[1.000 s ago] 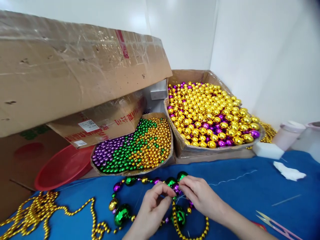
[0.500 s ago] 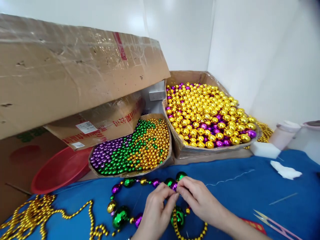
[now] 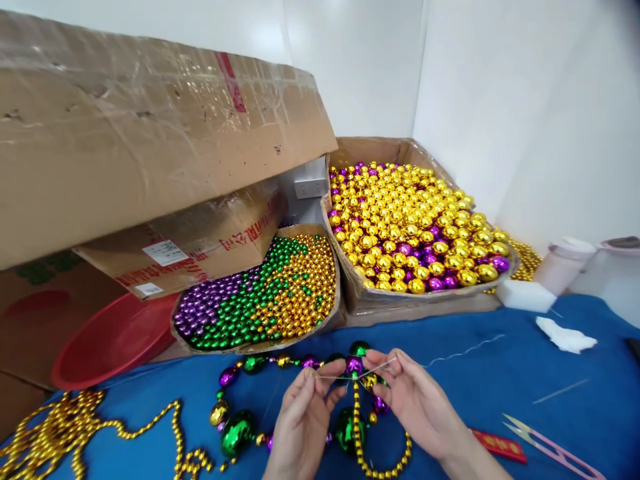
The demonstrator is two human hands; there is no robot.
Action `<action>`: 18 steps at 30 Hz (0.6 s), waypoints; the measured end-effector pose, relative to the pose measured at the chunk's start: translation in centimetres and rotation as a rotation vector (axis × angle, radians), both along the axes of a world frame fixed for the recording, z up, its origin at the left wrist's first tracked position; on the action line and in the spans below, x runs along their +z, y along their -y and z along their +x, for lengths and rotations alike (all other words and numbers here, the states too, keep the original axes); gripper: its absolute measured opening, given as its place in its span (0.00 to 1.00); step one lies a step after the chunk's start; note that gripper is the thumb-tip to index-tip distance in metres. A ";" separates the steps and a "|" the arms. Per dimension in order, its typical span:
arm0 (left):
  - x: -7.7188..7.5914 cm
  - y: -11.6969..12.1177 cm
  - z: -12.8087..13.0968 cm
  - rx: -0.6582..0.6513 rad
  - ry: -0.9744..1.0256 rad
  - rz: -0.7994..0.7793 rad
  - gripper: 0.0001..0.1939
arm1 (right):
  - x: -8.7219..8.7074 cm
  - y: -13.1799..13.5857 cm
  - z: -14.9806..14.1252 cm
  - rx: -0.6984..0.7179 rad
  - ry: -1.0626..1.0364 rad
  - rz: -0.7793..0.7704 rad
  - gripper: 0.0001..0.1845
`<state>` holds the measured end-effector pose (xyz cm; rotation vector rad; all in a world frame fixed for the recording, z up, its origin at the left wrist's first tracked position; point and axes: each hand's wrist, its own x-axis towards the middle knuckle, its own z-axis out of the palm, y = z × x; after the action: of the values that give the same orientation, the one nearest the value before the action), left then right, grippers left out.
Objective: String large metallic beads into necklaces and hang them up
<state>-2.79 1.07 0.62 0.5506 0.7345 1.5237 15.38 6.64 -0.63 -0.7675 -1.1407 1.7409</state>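
- Thread (image 3: 334,378) runs sideways above the blue cloth (image 3: 450,353), rising to the right; left hand (image 3: 301,417) and right hand (image 3: 420,407) each pinch one side.
- Gold strand (image 3: 357,427) points toward the wearer, then curls right, between the grips.
- Carton (image 3: 225,250) reads "有限公司" in red; its white label (image 3: 165,253) is illegible.

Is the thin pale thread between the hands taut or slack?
Taut: the thread runs straight from left hand and right hand to beside a shiny purple bead.
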 end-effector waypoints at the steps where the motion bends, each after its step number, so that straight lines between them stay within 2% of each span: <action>1: 0.1 -0.3 0.4 0.011 0.025 0.006 0.10 | 0.0 0.1 -0.5 -0.017 -0.049 -0.036 0.16; 5: 0.0 -1.0 1.1 0.069 -0.064 0.013 0.12 | 0.0 -0.4 -0.8 -0.055 -0.121 -0.097 0.15; 8: -1.0 -0.8 0.6 0.059 -0.210 0.009 0.14 | -1.1 -0.5 -0.5 -0.037 -0.055 -0.077 0.16; 11: -2.2 -0.3 0.1 0.062 -0.315 -0.080 0.15 | -2.4 -0.1 -0.1 -0.006 0.065 -0.008 0.15; 14: -2.0 -0.1 0.1 0.047 -0.432 -0.191 0.15 | -2.4 -0.1 1.1 0.042 0.242 0.158 0.16; 18: -0.1 -0.6 0.3 0.003 -0.560 -0.188 0.15 | 0.6 -1.3 3.1 0.071 0.535 0.537 0.13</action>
<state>-2.49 1.67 0.53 0.8449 1.2917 1.2895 18.50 7.98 -0.06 -0.8761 -1.9129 1.2076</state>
